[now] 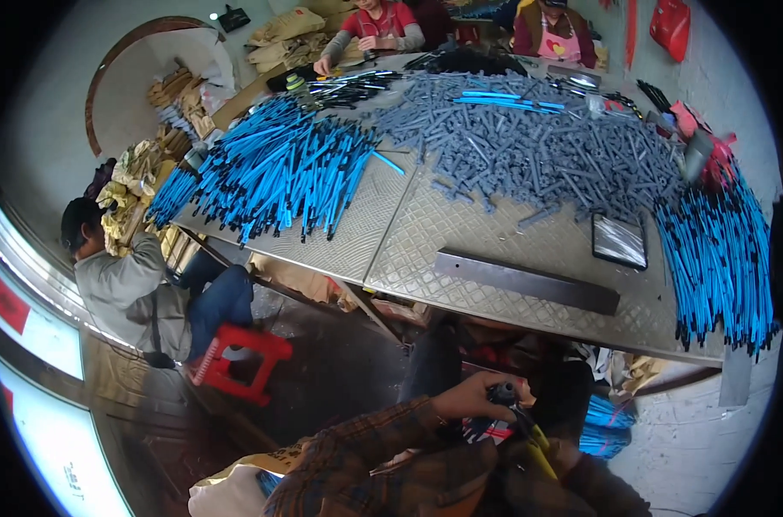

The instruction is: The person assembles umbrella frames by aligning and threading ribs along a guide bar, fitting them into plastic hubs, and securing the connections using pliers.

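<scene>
Low in the picture, in front of my lap, my left hand is closed round a dark grey round-ended piece, its end showing between thumb and fingers. Close beside it, my right hand is shadowed and partly blurred, closed at a yellow-handled tool that looks like pliers. The tool's dark head points up toward the left hand's piece; whether they touch I cannot tell. Above, on the table, lie a large heap of grey plastic tube-like parts and a big pile of blue rods with black ends.
The metal-topped table holds a flat dark bar and a black-framed tray. More blue rods lean at the right edge. A person sits at left by a red stool; two people work at the far side.
</scene>
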Tool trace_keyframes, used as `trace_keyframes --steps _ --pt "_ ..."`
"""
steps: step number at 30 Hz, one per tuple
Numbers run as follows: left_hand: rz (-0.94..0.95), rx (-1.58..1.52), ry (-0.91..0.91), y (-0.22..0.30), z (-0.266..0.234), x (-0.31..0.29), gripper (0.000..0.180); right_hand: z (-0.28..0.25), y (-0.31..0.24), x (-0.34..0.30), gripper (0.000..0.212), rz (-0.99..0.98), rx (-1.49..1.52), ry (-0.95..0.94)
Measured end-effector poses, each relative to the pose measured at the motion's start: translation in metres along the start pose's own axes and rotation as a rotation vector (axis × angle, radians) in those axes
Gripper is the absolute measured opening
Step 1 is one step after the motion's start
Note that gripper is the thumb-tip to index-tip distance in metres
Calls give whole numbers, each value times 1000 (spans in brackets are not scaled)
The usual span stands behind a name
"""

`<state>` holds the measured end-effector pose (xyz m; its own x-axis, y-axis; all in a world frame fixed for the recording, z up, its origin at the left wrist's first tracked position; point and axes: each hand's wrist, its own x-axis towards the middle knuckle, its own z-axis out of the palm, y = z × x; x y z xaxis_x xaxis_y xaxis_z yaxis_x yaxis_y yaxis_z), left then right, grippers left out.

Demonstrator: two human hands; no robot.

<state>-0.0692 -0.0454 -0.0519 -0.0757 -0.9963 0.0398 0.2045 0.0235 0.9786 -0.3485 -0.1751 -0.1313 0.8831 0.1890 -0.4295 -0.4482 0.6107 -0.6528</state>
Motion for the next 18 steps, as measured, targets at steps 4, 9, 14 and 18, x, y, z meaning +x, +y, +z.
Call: trace_keyframes --steps 4,9,14,18 --pt "-48 -21 -11 7 -4 1 37 44 -67 1 46 -142 -715 166" --pt "-160 -89 98 -2 6 -9 39 61 -54 -7 51 65 -345 157" --pt "-116 -32 0 0 -5 -3 37 61 20 12 57 -22 188 21" --pt "-162 19 20 -1 -8 -1 34 64 -43 9 63 146 74 -184"
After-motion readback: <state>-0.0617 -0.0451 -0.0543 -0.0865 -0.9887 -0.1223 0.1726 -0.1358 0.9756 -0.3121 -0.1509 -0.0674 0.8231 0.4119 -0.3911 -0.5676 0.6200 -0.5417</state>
